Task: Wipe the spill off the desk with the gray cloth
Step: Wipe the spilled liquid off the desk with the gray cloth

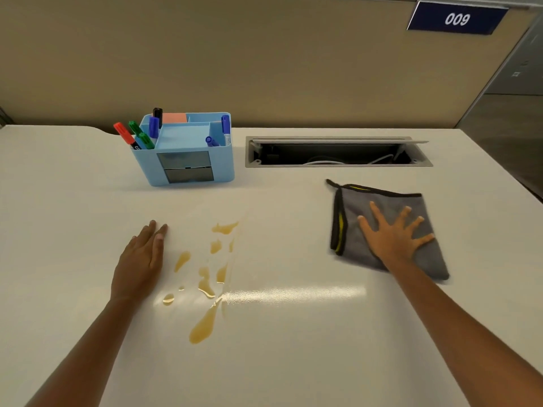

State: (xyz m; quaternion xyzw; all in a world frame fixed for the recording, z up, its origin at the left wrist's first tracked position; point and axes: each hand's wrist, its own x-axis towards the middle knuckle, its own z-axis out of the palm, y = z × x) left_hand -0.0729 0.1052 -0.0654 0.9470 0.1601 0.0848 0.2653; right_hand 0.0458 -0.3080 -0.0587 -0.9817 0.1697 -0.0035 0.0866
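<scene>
While the right hand [393, 239] lies flat on the gray cloth [388, 230], its fingers [411, 223] are spread wide apart and pressed onto the fabric, not clamped around it. The cloth sits folded on the white surface [293, 362], right of centre, just in front of the open cable tray [338, 152]. The spill [205, 286], a scatter of amber puddles and streaks, lies well apart from it to the left. The left hand [141, 259] rests palm down just beside the spill's left edge, fingers together and flat, holding nothing.

The step in hand looks like bringing the cloth over to the liquid. To do it well, I would keep the palm weighted on the cloth so it slides as 1 pad instead of bunching, and approach the spill from its right side. Sweeping inward, toward the middle of the puddles, should gather the liquid instead of smearing it outward. The largest pool is nearest the person, so that end likely needs a slower pass or a second one with a dry face of the cloth. The thin streaks at the far end point toward the blue organizer [183, 151]; strokes there should stop short of it. The left hand is best kept clear of the wet patch.
</scene>
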